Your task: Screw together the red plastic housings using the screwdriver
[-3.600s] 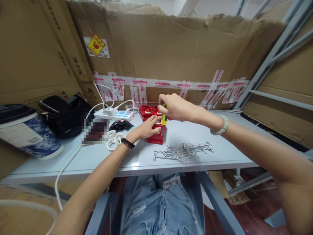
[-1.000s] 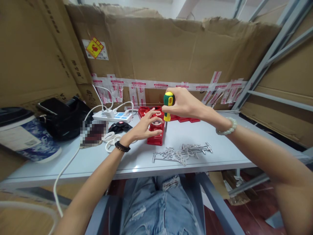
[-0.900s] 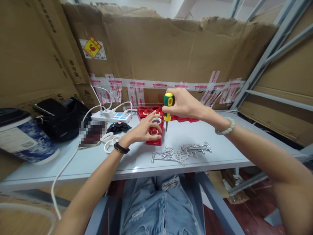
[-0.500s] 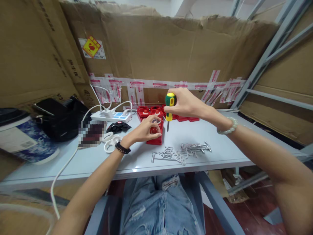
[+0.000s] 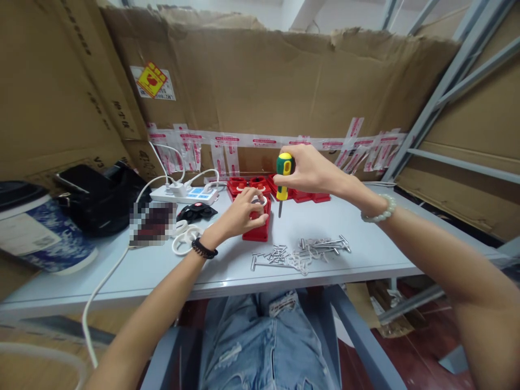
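A tall sheet of brown cardboard [image 5: 260, 81], patched along its foot with printed tape, stands behind a pale table [image 5: 345, 227]. On the table's left are a large patterned cup [image 5: 49, 233] and a white power strip [image 5: 199, 194]. Near the middle lies the red block [image 5: 255, 234], its near end showing below the left hand [image 5: 241, 214] and its far part lying beneath and beyond the fingers; more red pieces [image 5: 306, 196] sit farther back. The left hand is half-curled, thumb and fingers slightly parted, and whether it touches the block I cannot tell. The right hand [image 5: 311, 169], just right of the block and higher, is closed around a green and yellow screwdriver [image 5: 284, 172], which points down with its tip clear of the block. White rings [image 5: 180, 228] lie near the left wrist, and small metal screws [image 5: 278, 253] are heaped nearer the table's front edge
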`<state>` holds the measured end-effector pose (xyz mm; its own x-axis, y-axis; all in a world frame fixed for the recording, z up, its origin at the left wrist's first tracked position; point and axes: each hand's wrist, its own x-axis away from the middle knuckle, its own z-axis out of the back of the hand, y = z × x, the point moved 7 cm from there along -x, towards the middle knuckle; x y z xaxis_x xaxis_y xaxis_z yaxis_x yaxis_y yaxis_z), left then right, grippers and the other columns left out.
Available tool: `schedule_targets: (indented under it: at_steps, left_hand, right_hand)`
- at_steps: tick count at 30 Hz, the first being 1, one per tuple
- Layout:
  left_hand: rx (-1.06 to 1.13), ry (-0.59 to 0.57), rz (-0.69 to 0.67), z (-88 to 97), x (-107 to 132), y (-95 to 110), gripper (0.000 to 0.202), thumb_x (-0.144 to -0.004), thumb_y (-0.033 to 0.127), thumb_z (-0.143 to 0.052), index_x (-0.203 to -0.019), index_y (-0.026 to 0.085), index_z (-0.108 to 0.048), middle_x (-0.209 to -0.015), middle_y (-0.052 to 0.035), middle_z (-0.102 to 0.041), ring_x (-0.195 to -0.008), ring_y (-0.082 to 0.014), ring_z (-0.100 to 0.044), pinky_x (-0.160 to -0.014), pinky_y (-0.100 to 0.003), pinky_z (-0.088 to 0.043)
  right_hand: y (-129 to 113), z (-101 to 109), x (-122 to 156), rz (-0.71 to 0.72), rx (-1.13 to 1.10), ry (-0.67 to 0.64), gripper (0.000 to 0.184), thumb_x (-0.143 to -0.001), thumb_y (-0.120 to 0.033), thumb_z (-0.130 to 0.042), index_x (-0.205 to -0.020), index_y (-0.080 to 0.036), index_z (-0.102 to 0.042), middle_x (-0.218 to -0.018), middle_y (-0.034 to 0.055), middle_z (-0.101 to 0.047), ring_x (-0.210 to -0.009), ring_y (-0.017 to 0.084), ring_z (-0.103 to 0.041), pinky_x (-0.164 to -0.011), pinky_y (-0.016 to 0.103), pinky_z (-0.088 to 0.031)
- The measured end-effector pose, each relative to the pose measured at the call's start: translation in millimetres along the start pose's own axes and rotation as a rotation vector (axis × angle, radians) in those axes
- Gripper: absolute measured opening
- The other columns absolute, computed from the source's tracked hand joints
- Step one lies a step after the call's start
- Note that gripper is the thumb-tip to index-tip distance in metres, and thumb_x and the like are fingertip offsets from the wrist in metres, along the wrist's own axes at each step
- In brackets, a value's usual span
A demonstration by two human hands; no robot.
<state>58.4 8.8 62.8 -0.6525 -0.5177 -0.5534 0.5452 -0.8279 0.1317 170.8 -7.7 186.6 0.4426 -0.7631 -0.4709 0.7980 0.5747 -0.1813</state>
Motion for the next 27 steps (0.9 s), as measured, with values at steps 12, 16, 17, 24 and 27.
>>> schedule_targets:
  at_steps: [12,16,17,24,27]
  left_hand:
    - [0.259,-0.175,0.086,0.7,6.4,-7.6,0.048,-0.08,0.03,-0.06,-0.126,0.025,-0.049,-0.144,-0.0079,-0.035,-0.133,-0.0258,-0.035,-0.113,-0.046,-0.029]
    - [0.259,-0.243,0.129,-10.8,11.4,-33.7,0.053,-0.084,0.034,-0.056,-0.134,0.026,-0.041,-0.146,-0.0068,-0.037,-0.137,-0.0258,-0.03,-0.113,-0.046,-0.026]
    - [0.254,-0.241,0.126,-13.3,11.7,-38.3,0.051,-0.085,0.037,-0.056,-0.133,0.027,-0.043,-0.143,-0.006,-0.041,-0.135,-0.0252,-0.033,-0.113,-0.045,-0.027]
    - [-0.083,-0.033,0.2,-7.4,6.6,-49.8,0.061,-0.077,0.06,-0.061,-0.122,0.021,-0.051,-0.104,-0.0091,-0.057,-0.1,-0.0274,-0.052,-0.089,-0.041,-0.043]
    - [-0.115,0.037,0.286,2.9,6.3,-48.6,0.064,-0.075,0.061,-0.062,-0.123,0.02,-0.049,-0.091,-0.0065,-0.057,-0.09,-0.0257,-0.054,-0.08,-0.038,-0.045]
  right_hand:
    - [4.0,5.5,1.3,0.002,0.004,0.031,0.016,-0.068,-0.028,-0.058,-0.064,-0.018,-0.046,-0.061,-0.0008,-0.046,-0.059,0.01,-0.036,-0.054,0.028,-0.028]
    - [2.6,3.1,0.1,0.036,-0.013,0.041,0.017,-0.067,-0.028,-0.058,-0.064,-0.019,-0.044,-0.059,-0.0017,-0.045,-0.057,0.01,-0.035,-0.053,0.028,-0.027]
    - [1.9,2.9,-0.3,0.041,-0.017,0.042,0.017,-0.067,-0.028,-0.058,-0.064,-0.019,-0.044,-0.059,-0.0018,-0.045,-0.057,0.01,-0.035,-0.053,0.028,-0.027]
    - [-2.0,-2.6,-2.9,0.028,-0.044,0.019,0.015,-0.069,-0.029,-0.058,-0.067,-0.018,-0.048,-0.061,-0.0002,-0.049,-0.059,0.011,-0.04,-0.055,0.028,-0.03]
    - [-4.3,-8.5,-2.8,0.028,-0.073,0.008,0.015,-0.069,-0.029,-0.058,-0.069,-0.018,-0.048,-0.062,-0.0001,-0.051,-0.059,0.011,-0.041,-0.054,0.028,-0.031]
